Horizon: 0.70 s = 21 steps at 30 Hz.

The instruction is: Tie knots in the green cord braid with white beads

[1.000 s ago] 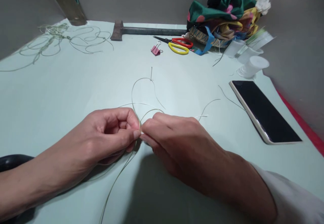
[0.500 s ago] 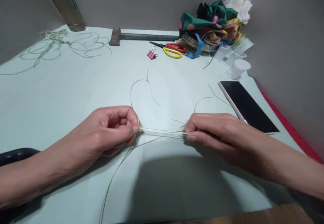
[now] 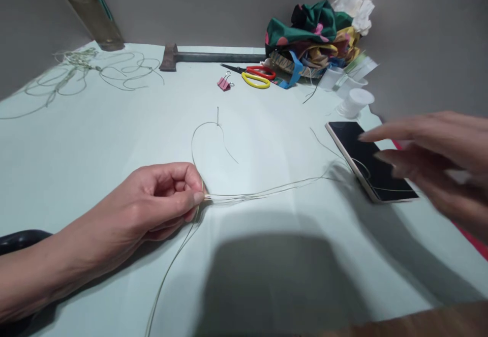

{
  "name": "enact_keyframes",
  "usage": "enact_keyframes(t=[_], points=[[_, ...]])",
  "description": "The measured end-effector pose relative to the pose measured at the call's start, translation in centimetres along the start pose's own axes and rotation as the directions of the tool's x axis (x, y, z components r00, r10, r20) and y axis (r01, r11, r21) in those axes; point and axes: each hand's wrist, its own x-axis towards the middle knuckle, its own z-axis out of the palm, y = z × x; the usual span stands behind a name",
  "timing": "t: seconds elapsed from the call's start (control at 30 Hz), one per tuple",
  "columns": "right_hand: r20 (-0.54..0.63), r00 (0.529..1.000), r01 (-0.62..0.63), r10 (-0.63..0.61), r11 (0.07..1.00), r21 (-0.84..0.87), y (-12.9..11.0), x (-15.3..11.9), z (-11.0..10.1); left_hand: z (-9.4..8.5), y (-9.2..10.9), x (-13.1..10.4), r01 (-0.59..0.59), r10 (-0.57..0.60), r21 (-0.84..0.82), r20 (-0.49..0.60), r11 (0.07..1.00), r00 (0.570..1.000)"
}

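Low in the middle, my left hand (image 3: 163, 202) is closed in a pinch on several thin green cords (image 3: 263, 194). The strands stretch rightward from the fingertips across the table, and others hang down toward the front edge. One strand curves up from the pinch to a thin upright pin (image 3: 217, 115). My right hand (image 3: 438, 154) is raised over the phone (image 3: 385, 166), slightly blurred, its thumb and fingers apart and nothing gripped between them. Loose cord ends cross the phone beneath that hand.
A tangled cord bundle (image 3: 78, 62) lies at the back left, beside a hammer (image 3: 170, 57). Scissors (image 3: 257, 75) and a pink binder clip (image 3: 224, 83) sit mid-back. Bunched fabric (image 3: 316, 27) and a white spool (image 3: 356, 102) are at the right.
My right hand has let go of the cords and moved right and up, over the phone. The strands now trail loose to the right. My left hand keeps its pinch.
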Motion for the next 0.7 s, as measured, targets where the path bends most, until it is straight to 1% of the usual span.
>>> enact_keyframes(t=[0.03, 0.07, 0.1, 0.13, 0.17, 0.2, 0.23, 0.27, 0.3, 0.33, 0.43, 0.47, 0.53, 0.63, 0.7], points=[[0.031, 0.996, 0.08, -0.084, 0.99, 0.118, -1.7, 0.5, 0.6, -0.1, -0.1, 0.0, 0.004, -0.004, 0.0, 0.0, 1.0, 1.0], [0.018, 0.992, 0.119, -0.127, 0.963, 0.243, -3.4, 1.1, 1.4, -0.2, -0.2, -0.1, 0.007, -0.007, -0.001, -0.001, 1.0, 1.0], [0.029, 0.99, 0.123, -0.141, 0.934, 0.335, -5.2, 1.8, 2.2, -0.3, -0.2, -0.1, 0.007, -0.007, -0.004, -0.001, 1.0, 1.0], [0.113, 0.97, 0.149, -0.217, 0.889, 0.433, -6.8, 2.5, 3.0, -0.4, -0.2, -0.2, 0.007, -0.007, -0.002, 0.002, 1.0, 1.0], [0.203, 0.943, 0.13, -0.265, 0.852, 0.506, -8.2, 3.1, 3.8, -0.4, -0.2, -0.3, 0.004, -0.004, -0.002, 0.009, 1.0, 1.0], [0.255, 0.918, 0.112, -0.303, 0.816, 0.567, -9.4, 3.7, 4.5, -0.4, -0.1, -0.4, -0.001, 0.001, -0.003, 0.018, 1.0, 1.0], [0.344, 0.887, 0.044, -0.309, 0.797, 0.602, -10.3, 4.3, 5.2, -0.3, 0.0, -0.5, 0.004, -0.004, -0.003, 0.02, 1.0, 1.0], [0.407, 0.856, -0.012, -0.319, 0.774, 0.633, -11.0, 4.7, 5.7, -0.2, 0.2, -0.6, 0.014, -0.014, 0.001, 0.021, 1.0, 1.0], [0.447, 0.832, -0.055, -0.328, 0.753, 0.656, -11.4, 5.0, 6.1, -0.1, 0.3, -0.6, 0.032, -0.032, 0.008, 0.019, 0.999, 0.999], [0.461, 0.821, -0.079, -0.335, 0.734, 0.674, -11.7, 5.1, 6.5, 0.0, 0.5, -0.6, 0.052, -0.052, 0.014, 0.016, 0.999, 0.999], [0.403, 0.832, -0.045, -0.381, 0.677, 0.734, -11.8, 5.1, 6.9, 0.2, 0.6, -0.4, 0.101, -0.101, 0.035, -0.005, 0.994, 0.995], [0.391, 0.829, -0.034, -0.4, 0.661, 0.75, -11.8, 5.0, 6.9, 0.2, 0.5, -0.4, 0.105, -0.104, 0.048, -0.015, 0.993, 0.994], [0.411, 0.81, -0.049, -0.418, 0.65, 0.758, -11.9, 4.9, 6.9, 0.0, 0.4, -0.3, 0.108, -0.104, 0.09, -0.042, 0.99, 0.994], [0.433, 0.814, -0.077, -0.386, 0.667, 0.741, -12.3, 5.0, 6.6, -0.3, 0.2, -0.3, 0.122, -0.109, 0.162, -0.083, 0.979, 0.991], [0.409, 0.828, -0.077, -0.383, 0.644, 0.761, -12.5, 5.0, 6.5, -0.3, 0.2, -0.5, 0.139, -0.12, 0.19, -0.107, 0.972, 0.987]])
